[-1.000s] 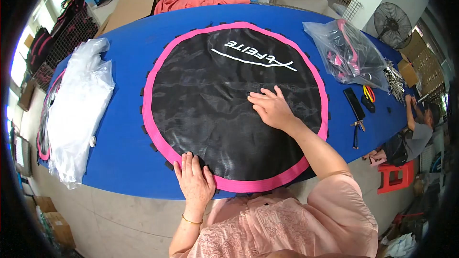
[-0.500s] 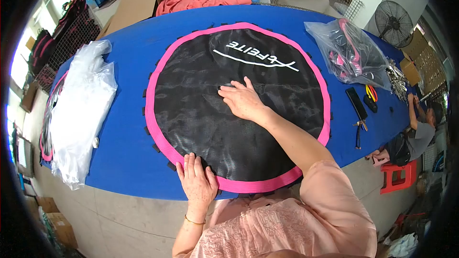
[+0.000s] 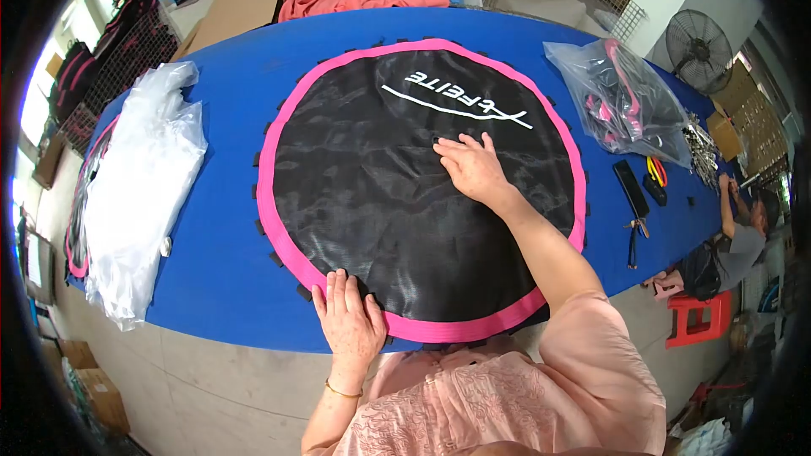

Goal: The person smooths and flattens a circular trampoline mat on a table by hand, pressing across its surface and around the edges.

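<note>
A round black trampoline mat [image 3: 397, 228] with a pink border and small black tabs around its rim lies flat, its white lettering upside down from here. My left hand [image 3: 348, 321] rests with fingers stretched over the pink border at the near left edge. My right hand [image 3: 475, 169] lies on the black mesh right of the middle, below the lettering, fingers extended and thumb apart. A small dark spot [image 3: 437, 143] shows at its fingertips; whether it is a separate piece I cannot tell.
The mat is on a blue table [image 3: 228, 287]. Clear plastic [image 3: 144, 194] covers another pink-edged piece at left. At right are a bagged pink-and-black bundle [image 3: 629, 105], a black phone-like object [image 3: 629, 188], keys [image 3: 640, 228] and metal pieces [image 3: 701, 152]. A person [image 3: 739, 245] sits beyond.
My right hand has slid to the right and slightly away from me across the mat, with the dark spot still at its fingertips. My left hand stays on the border.
</note>
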{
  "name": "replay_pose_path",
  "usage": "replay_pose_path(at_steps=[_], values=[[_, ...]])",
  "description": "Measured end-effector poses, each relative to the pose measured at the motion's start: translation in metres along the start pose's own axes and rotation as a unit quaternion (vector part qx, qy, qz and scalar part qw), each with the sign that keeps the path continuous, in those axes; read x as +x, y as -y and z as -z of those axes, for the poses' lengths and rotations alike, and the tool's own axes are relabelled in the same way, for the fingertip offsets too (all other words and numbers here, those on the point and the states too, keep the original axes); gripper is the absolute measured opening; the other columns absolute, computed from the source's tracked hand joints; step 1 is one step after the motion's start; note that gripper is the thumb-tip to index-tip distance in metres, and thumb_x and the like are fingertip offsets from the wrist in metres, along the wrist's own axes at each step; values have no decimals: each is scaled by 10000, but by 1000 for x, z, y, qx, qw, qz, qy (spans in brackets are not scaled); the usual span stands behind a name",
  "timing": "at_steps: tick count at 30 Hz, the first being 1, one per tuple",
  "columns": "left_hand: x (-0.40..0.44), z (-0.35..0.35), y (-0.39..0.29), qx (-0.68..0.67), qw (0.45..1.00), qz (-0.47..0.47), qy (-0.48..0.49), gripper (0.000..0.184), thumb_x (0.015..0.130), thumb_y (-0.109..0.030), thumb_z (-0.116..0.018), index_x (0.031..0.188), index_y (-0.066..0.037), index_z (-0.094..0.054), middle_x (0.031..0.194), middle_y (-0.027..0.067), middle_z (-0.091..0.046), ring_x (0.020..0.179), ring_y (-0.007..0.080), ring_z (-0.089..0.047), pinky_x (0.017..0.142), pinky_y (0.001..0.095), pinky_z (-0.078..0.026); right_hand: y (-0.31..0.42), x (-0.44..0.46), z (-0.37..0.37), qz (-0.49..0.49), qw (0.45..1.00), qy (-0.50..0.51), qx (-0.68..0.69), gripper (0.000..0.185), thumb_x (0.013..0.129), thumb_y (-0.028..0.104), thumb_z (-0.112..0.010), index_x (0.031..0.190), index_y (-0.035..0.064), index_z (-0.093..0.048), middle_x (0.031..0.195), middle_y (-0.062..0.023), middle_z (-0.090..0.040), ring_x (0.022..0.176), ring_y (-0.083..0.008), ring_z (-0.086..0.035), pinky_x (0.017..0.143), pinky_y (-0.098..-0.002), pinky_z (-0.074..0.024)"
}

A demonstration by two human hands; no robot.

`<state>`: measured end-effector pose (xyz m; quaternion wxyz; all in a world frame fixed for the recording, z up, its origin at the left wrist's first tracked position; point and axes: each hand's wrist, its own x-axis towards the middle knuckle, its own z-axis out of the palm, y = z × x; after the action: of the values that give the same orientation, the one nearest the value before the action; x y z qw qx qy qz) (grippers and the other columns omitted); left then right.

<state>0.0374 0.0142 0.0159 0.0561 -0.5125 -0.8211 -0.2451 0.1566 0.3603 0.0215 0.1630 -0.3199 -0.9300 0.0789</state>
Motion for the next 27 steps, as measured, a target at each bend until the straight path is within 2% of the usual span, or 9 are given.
replay_pose_path(at_steps=[4,11,16,18,20,22,23,25,27], values=[[0,0,0,0,1000,-3,-3,428,938,-194,-589,1278,66,-590,1393,258,-588,1379,404,-502,1211,600,-259,23,8,0,27,997,21,-67,365,1020,261,-564,1355,157,-667,1461,-18,-614,1383,-324,-509,1209,-619,-243],[0,-1,0,-2,1000,3,-3,430,940,-189,-587,1284,68,-585,1394,254,-590,1382,401,-500,1216,591,-255,43,2,-8,71,997,11,-34,347,1024,257,-570,1339,155,-672,1452,-22,-618,1387,-319,-505,1217,-616,-234],[0,0,-2,-5,1000,3,-3,429,940,-189,-587,1283,68,-586,1386,253,-593,1379,400,-501,1217,592,-255,6,-11,10,-13,998,4,-58,344,1019,279,-582,1331,181,-691,1433,-2,-637,1371,-317,-528,1218,-614,-224],[0,1,-2,-9,1000,3,-3,427,939,-188,-586,1280,69,-588,1382,253,-595,1378,401,-502,1218,592,-255,-12,-16,10,-38,996,-29,-71,340,1025,296,-567,1321,190,-697,1424,3,-643,1357,-308,-541,1194,-623,-258],[1,1,-2,0,1000,0,-5,420,941,-187,-581,1270,73,-592,1375,257,-597,1376,404,-501,1221,589,-253,-20,-19,12,-47,995,-18,-88,360,1021,307,-565,1339,187,-684,1434,-5,-635,1344,-304,-550,1174,-626,-278],[0,-2,0,10,1000,-5,-5,413,949,-190,-559,1258,81,-593,1380,272,-589,1379,418,-495,1221,588,-254,-7,-19,19,-35,990,12,-134,369,1010,311,-572,1335,174,-680,1427,-17,-636,1322,-305,-564,1151,-633,-301],[-1,-1,-1,11,1000,-6,-4,413,950,-191,-554,1257,82,-593,1382,277,-587,1381,421,-492,1220,589,-254,-7,-23,13,-6,992,-2,-125,353,1002,303,-571,1302,162,-691,1403,-24,-646,1305,-303,-567,1139,-641,-312],[-1,-2,0,12,1000,-5,-8,412,957,-195,-539,1252,86,-597,1382,288,-583,1382,430,-488,1219,589,-257,18,-25,21,17,994,41,-101,330,998,275,-562,1273,144,-687,1373,-21,-646,1289,-291,-560,1126,-629,-332],[-1,-1,-1,23,1000,-9,-10,412,970,-194,-524,1258,91,-597,1383,285,-583,1377,433,-491,1220,583,-263,37,-29,18,39,996,56,-58,336,998,270,-563,1280,132,-680,1361,-35,-644,1285,-300,-561,1133,-646,-312]])
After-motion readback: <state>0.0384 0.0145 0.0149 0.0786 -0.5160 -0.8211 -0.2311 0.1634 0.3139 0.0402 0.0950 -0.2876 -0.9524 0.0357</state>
